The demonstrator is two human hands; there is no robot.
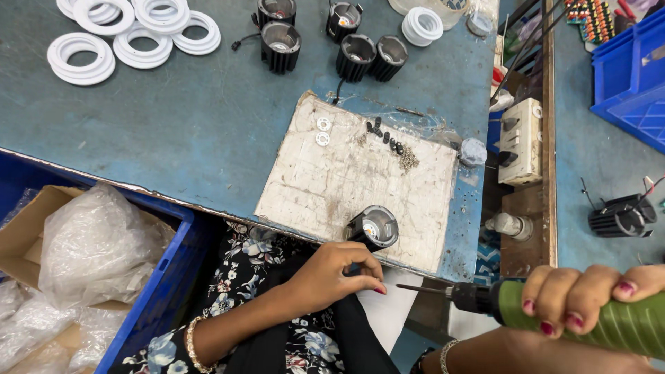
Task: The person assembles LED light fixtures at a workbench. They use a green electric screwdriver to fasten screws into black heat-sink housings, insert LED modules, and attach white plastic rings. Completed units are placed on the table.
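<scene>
Holding: left hand (pixel 332 273) with fingers curled around the base of one black finned lamp housing (pixel 373 228), lens up, at the near edge of the white board (pixel 325 187).
Driver: right hand (pixel 589 298) wrapped tight around the green handle of one electric screwdriver (pixel 554 312); its bit points toward the left hand, its tip just beside those fingertips, not touching.
Screws: small cluster of black screws (pixel 384 135) on the board's far side, beyond the held housing; exact count not readable.
Washers: two small white rings (pixel 323 131) on the board, far-left of the grip.
Other housings: four black finned units (pixel 353 48) past the board; one more (pixel 623 215) lying well right of the driver hand.
White trim rings: about six large ones (pixel 131 31) far-left of the grip; one stacked pile (pixel 422 25) far ahead.
Edges: held housing sits right at the bench lip; board overhangs slightly.
Open room: broad bare stretch of bench left of the board.
Surface: worn blue bench top (pixel 194 118).
Surroundings: blue crate (pixel 166 277) with clear plastic bags (pixel 90 249) below the left wrist; switch box (pixel 521 142) and blue bins (pixel 630 76) beyond the driver.
</scene>
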